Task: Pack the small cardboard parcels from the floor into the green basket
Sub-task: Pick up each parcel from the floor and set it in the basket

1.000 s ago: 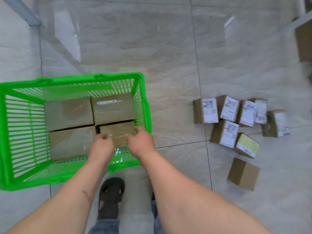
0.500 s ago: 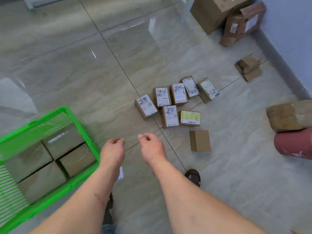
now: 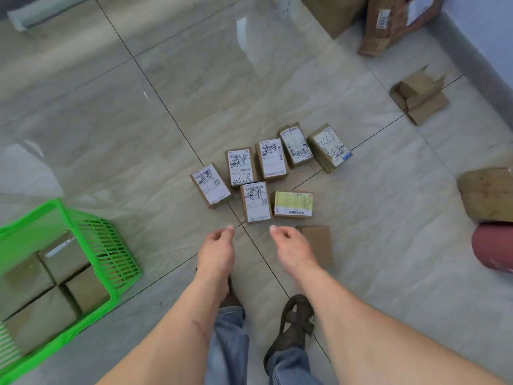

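Boxy labelled cardboard parcels point(image 3: 255, 201) lie on glossy tile before two empty, loosely curled hands point(image 3: 216, 247).

It looks like a parcel sorting room: labelled small cardboard parcels point(image 3: 273, 173) lie on a glossy tiled floor point(image 3: 111, 112), bigger cartons point(image 3: 388, 20) stand far right by the wall point(image 3: 485, 31).

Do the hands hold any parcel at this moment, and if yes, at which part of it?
No, nothing is held. The left hand and the right hand are both empty, fingers loosely curled, above the floor just short of the labelled parcels.
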